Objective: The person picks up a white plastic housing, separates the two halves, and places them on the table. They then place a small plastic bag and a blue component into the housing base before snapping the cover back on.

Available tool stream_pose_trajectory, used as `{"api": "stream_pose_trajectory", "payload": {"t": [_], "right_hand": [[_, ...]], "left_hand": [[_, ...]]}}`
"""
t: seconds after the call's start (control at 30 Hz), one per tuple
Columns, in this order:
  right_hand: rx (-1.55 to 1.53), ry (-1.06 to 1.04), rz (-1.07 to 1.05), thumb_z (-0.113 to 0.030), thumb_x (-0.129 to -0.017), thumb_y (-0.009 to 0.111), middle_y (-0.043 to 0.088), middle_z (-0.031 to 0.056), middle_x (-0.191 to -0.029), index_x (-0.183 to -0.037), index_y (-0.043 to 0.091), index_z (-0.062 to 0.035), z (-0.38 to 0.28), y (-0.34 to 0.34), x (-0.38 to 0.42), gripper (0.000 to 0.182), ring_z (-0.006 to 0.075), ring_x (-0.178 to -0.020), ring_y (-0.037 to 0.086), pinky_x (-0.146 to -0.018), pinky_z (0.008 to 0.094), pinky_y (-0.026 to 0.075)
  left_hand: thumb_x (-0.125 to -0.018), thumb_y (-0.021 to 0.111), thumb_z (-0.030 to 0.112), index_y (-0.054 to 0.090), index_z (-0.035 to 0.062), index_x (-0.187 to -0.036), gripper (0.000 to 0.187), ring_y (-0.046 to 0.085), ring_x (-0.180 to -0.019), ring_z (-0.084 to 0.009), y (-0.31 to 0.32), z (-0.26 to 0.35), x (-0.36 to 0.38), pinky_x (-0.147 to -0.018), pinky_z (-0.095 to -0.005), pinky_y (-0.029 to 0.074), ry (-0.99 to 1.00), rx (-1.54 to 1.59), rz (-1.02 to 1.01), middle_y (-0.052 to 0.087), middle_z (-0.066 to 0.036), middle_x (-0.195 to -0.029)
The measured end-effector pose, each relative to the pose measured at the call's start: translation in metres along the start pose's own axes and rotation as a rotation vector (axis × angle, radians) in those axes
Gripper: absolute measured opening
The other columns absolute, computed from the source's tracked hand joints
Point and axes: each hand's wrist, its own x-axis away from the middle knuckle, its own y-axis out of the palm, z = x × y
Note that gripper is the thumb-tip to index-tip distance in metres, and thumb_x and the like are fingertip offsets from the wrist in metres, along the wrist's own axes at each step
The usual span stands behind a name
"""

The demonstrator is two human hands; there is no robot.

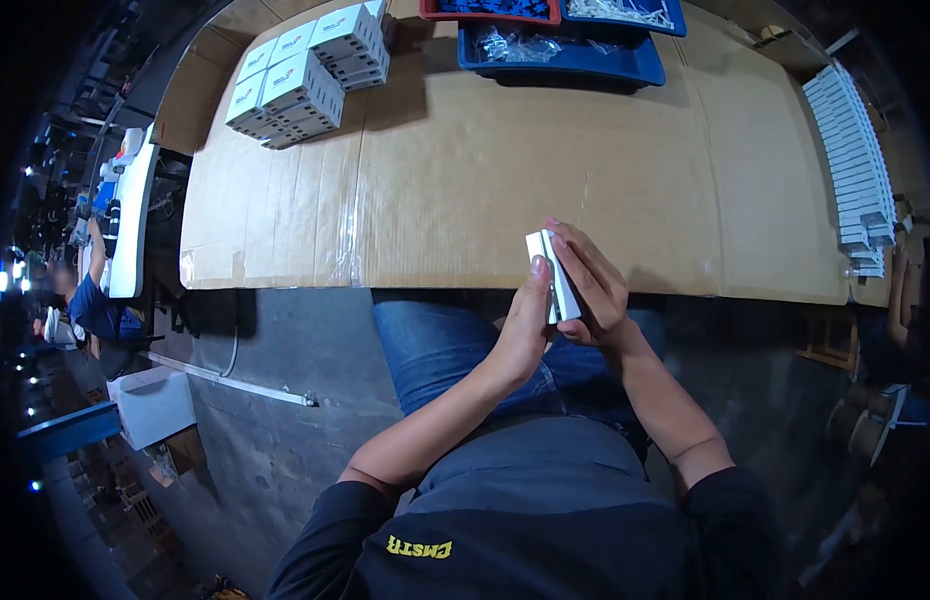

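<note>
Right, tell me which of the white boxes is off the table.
The white box held between the left hand and right hand, at the near table edge. The stacked boxes sit far left; the row of boxes lies far right.

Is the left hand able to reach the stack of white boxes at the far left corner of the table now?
Probably not at once. The left hand is pressed on the small white box together with the right hand. The stack of white boxes lies far across bare cardboard; nothing blocks the way.
</note>
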Motion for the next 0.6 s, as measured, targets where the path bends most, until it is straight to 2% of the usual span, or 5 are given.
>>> {"api": "stream_pose_trajectory", "payload": {"t": [0.13,0.27,0.33,0.47,0.6], "right_hand": [[-0.125,0.217,0.109,-0.07,-0.101,0.039,0.059,0.032,-0.137,-0.14,0.054,0.0121,-0.003,0.008,0.009,0.092,0.0442,-0.123,0.063,-0.103,0.0483,0.052],[-0.436,0.55,0.166,-0.08,-0.098,0.024,0.055,0.0269,-0.146,-0.145,0.05,0.0102,-0.021,0.011,0.003,0.105,0.0346,-0.134,0.057,-0.112,0.0429,0.044],[-0.571,0.669,0.124,-0.08,-0.099,0.021,0.049,0.0244,-0.153,-0.149,0.047,0.0072,-0.027,0.018,0.003,0.104,0.0321,-0.146,0.045,-0.119,0.041,0.034],[-0.386,0.571,0.044,-0.06,-0.103,0.045,0.047,0.024,-0.155,-0.15,0.047,0.0053,-0.027,0.012,-0.008,0.081,0.0345,-0.149,0.039,-0.122,0.0426,0.03],[-0.329,0.505,-0.149,-0.033,-0.095,0.067,0.046,0.0231,-0.156,-0.149,0.049,0.0049,-0.028,0.0,-0.011,0.069,0.0353,-0.149,0.041,-0.121,0.044,0.033]], "left_hand": [[-0.109,0.023,0.063,0.039,0.0041,-0.148,0.072,0.064,-0.107,-0.018,0.001,-0.002,0.0,-0.091,-0.033,0.055,-0.005,0.005,-0.025,0.06,-0.011,-0.126],[-0.096,0.07,0.041,0.011,-0.0016,-0.164,0.099,0.038,-0.143,-0.0325,0.0,0.0,-0.008,-0.121,-0.0431,0.03,0.656,-0.613,0.082,0.037,-0.022,-0.15],[-0.087,0.081,0.024,0.009,-0.0039,-0.163,0.109,0.043,-0.142,-0.033,-0.009,0.0,-0.014,-0.12,-0.0441,0.032,0.691,-0.581,0.098,0.039,-0.024,-0.153],[-0.095,0.073,0.019,0.012,0.0063,-0.166,0.095,0.051,-0.134,-0.0275,-0.01,0.004,-0.013,-0.115,-0.0401,0.04,0.524,-0.113,0.113,0.05,-0.019,-0.145],[-0.11,0.048,0.037,0.018,0.0119,-0.166,0.068,0.058,-0.12,-0.021,-0.016,0.019,-0.004,-0.105,-0.0385,0.049,0.395,0.067,0.122,0.054,-0.014,-0.134]]}}
